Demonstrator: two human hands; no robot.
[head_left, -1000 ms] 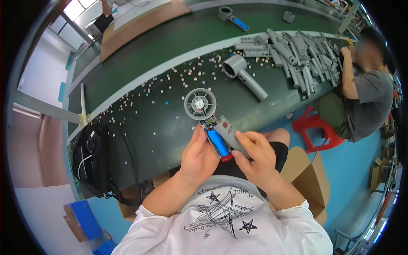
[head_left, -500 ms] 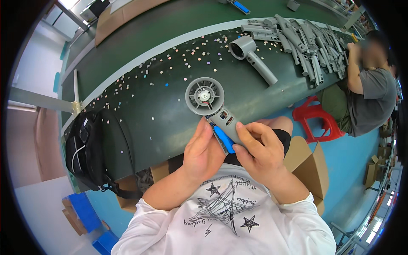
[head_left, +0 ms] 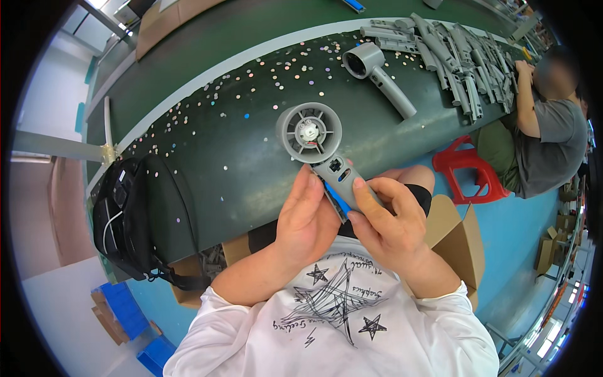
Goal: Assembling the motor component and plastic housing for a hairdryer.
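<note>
A grey handheld fan point(head_left: 309, 131) is held in front of my chest, its round head pointing away over the table's near edge. My left hand point(head_left: 306, 220) supports the handle from the left and underneath, fingers lying along it. Pinched by the thumb and fingers of my right hand point(head_left: 396, 217) is the grey handle cover point(head_left: 344, 181), with two cut-outs. The handle is partly open along its left side, where a strip of a blue cylindrical part point(head_left: 339, 200) shows. A second grey fan point(head_left: 389, 94) lies on the dark green table beyond my right hand.
Grey handle shells point(head_left: 461, 63) are heaped at the table's far right. Small round pale discs point(head_left: 239, 96) lie scattered across it. A black backpack point(head_left: 129, 220) rests at the left. A cardboard box point(head_left: 455, 242) stands by my right. Another person point(head_left: 553, 138) sits beyond a red stool point(head_left: 471, 169).
The handle cover sits closer over the handle, so less of the blue part shows. The fan head has tilted and shifted slightly to the right and upward in view.
</note>
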